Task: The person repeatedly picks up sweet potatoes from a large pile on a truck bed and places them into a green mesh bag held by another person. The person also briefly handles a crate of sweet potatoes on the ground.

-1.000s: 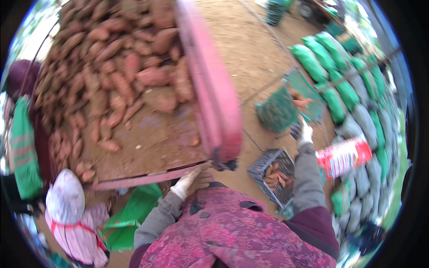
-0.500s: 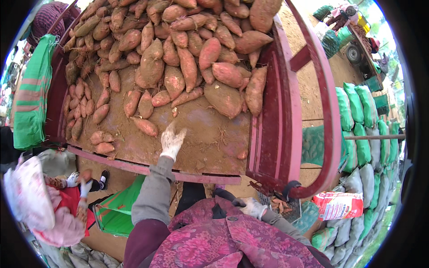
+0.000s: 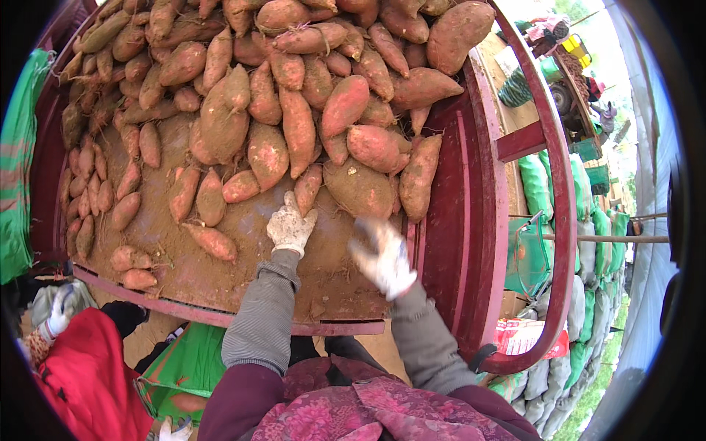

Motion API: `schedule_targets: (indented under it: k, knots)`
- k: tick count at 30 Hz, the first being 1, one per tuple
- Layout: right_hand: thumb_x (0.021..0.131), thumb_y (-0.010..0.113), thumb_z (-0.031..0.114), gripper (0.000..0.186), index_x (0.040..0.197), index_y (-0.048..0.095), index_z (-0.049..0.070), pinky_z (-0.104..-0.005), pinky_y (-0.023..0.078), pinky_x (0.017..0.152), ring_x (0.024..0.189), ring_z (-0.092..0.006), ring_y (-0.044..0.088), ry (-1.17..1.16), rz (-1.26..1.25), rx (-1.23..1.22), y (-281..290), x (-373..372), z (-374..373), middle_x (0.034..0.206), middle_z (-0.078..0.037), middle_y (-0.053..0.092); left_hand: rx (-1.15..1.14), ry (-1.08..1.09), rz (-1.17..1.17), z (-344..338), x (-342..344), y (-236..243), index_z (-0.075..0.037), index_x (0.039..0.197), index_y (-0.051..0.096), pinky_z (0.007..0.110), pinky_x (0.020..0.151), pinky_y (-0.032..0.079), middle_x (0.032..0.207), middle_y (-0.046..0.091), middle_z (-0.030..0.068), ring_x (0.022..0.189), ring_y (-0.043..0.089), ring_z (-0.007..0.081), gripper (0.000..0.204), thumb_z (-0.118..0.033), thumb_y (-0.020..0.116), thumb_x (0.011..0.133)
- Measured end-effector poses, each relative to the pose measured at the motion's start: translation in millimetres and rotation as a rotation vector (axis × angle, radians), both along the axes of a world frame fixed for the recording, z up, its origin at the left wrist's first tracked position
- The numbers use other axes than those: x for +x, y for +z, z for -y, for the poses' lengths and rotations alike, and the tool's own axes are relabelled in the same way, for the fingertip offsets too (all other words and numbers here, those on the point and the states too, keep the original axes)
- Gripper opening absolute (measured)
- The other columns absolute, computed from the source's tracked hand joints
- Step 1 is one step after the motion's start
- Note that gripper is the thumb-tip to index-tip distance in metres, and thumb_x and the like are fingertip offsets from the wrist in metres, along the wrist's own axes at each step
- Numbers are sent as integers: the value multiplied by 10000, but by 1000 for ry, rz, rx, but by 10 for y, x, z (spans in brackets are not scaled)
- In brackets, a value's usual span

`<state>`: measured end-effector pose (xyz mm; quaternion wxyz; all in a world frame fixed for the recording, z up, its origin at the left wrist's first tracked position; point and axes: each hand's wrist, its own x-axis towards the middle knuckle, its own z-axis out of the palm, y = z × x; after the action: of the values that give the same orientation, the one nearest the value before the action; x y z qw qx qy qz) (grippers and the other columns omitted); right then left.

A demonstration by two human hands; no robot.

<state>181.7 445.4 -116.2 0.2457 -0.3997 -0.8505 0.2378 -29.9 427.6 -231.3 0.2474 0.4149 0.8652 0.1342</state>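
Here the gloved left hand (image 3: 291, 226) lies flat, fingers spread, fingertips touching a small sweet potato (image 3: 307, 188) whose long axis runs up and slightly right, narrow end toward the hand. The gloved right hand (image 3: 384, 257) is blurred, seemingly open, near a broad round potato (image 3: 360, 189). Both rest on the dirt-covered red cart bed (image 3: 243, 242), below the heaped pile (image 3: 294, 81). Green sacks (image 3: 535, 187) stand right.

Reddish-brown sweet potatoes (image 3: 294, 125); maroon cart (image 3: 460, 242); seemingly white gloves (image 3: 291, 228).
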Motion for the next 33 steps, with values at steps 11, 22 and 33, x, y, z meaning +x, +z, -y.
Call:
schedule_targets:
  k: [11, 22, 33]
  knots:
    - [557, 927, 493, 1124, 1490, 387, 171, -487, 437, 1065, 1292, -417, 489, -284, 511, -122, 54, -521, -1644, 1386, -243, 507, 111, 324, 1372, 520, -269, 313, -40, 1359, 534, 489, 771, 589, 1199, 681, 193, 1045, 698, 341, 722, -455, 775, 820]
    - [612, 876, 437, 1015, 1469, 412, 158, -521, 467, 1000, 1156, -437, 578, -294, 677, 89, 74, -204, -747, 1247, -260, 577, 755, 591, 1515, 2938, -11, 621, 12, 1295, 520, 328, 598, 505, 1051, 659, 158, 758, 630, 220, 613, -350, 721, 844]
    - [628, 903, 501, 1133, 1524, 332, 107, -497, 447, 1065, 1278, -429, 506, -218, 671, -284, 62, -87, -93, 1373, -267, 509, 1351, 1167, 1190, 5762, 618, 1097, -47, 1326, 534, 316, 609, 506, 1006, 657, 100, 758, 622, 186, 600, -364, 741, 862]
